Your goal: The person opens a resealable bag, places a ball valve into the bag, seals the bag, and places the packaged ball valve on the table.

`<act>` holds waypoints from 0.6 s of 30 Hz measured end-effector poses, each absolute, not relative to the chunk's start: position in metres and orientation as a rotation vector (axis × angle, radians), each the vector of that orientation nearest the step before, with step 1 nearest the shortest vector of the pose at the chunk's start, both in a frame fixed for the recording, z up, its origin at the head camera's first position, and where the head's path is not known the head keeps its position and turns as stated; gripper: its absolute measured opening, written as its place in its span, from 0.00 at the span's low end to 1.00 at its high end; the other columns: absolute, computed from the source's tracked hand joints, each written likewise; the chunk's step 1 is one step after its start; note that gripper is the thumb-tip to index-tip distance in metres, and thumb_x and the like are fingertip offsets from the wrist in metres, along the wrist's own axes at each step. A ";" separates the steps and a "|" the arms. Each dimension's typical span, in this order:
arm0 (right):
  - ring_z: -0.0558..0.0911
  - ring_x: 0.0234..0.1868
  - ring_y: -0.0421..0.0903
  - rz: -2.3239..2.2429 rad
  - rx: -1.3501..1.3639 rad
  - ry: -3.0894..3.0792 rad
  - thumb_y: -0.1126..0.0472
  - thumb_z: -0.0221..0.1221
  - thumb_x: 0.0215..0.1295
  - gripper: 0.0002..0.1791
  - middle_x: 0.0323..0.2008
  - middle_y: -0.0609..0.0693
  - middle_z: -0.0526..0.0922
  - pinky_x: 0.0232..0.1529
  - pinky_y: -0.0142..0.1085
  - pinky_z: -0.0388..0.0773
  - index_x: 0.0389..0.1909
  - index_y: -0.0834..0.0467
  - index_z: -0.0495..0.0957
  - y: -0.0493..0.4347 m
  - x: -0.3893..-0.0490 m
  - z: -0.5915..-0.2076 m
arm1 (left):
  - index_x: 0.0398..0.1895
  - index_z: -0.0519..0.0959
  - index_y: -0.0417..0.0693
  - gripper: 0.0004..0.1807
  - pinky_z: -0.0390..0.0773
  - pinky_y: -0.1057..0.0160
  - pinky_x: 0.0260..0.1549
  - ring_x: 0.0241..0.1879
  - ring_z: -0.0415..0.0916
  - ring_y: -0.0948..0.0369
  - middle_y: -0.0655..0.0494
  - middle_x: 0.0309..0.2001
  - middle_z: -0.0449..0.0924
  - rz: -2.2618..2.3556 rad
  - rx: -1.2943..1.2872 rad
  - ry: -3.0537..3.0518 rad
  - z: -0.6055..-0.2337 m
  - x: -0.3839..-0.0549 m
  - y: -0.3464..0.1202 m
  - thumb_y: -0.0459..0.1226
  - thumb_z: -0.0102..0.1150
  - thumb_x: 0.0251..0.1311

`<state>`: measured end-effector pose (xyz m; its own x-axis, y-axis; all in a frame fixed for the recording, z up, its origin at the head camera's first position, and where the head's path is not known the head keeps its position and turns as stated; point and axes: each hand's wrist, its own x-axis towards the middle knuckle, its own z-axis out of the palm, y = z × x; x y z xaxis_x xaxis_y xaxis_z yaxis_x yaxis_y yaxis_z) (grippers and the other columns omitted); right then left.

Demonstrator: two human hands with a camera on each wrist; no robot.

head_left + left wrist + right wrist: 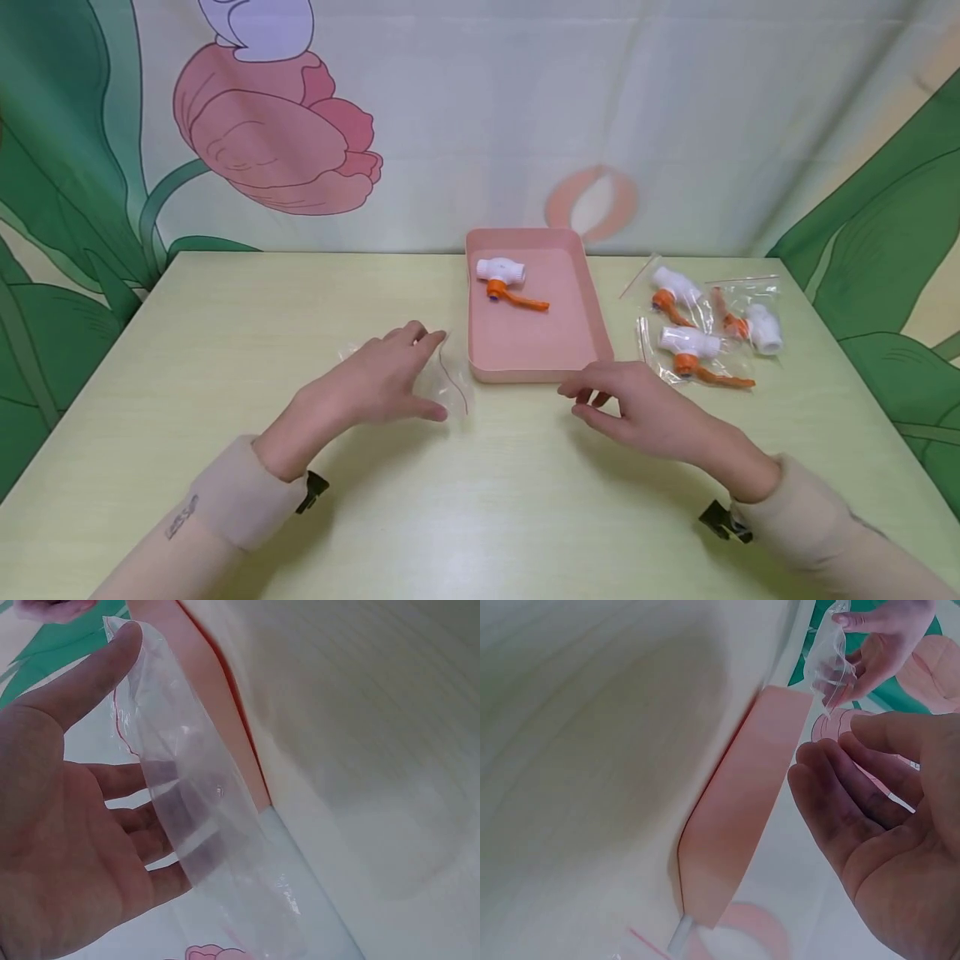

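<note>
My left hand (375, 379) is over the table left of the tray, thumb and fingers spread apart. Against it is a clear zip bag (202, 772) with a red seal line; no contents show inside. In the left wrist view the thumb lies at the bag's top corner and the fingers show through the film. My right hand (637, 408), fingers loosely bent, holds nothing near the tray's front right corner. A white valve with an orange handle (501, 271) lies unbagged inside the pink tray (540, 342).
Right of the tray lie bagged valves: one at the back (677, 285), one in front (690, 343) and one farther right (763, 329). A curtain (450, 125) printed with flowers and leaves hangs behind the table (480, 517).
</note>
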<state>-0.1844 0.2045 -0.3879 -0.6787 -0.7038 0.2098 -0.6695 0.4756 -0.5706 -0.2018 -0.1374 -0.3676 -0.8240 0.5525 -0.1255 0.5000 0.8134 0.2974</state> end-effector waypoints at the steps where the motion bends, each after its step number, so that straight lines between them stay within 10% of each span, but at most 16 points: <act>1: 0.84 0.39 0.38 -0.995 -1.252 2.646 0.70 0.65 0.67 0.11 0.41 0.46 0.88 0.36 0.39 0.84 0.48 0.59 0.85 0.203 -0.184 -0.387 | 0.76 0.62 0.35 0.53 0.76 0.45 0.54 0.51 0.75 0.48 0.41 0.59 0.71 0.370 0.816 2.792 -0.367 -0.200 -0.137 0.53 0.76 0.56; 18: 0.87 0.39 0.43 -1.443 -1.178 2.449 0.76 0.66 0.64 0.12 0.39 0.47 0.88 0.40 0.36 0.86 0.44 0.61 0.87 0.164 -0.178 -0.375 | 0.78 0.61 0.37 0.55 0.73 0.45 0.59 0.58 0.72 0.50 0.45 0.63 0.68 0.301 1.001 2.837 -0.354 -0.170 -0.104 0.57 0.75 0.55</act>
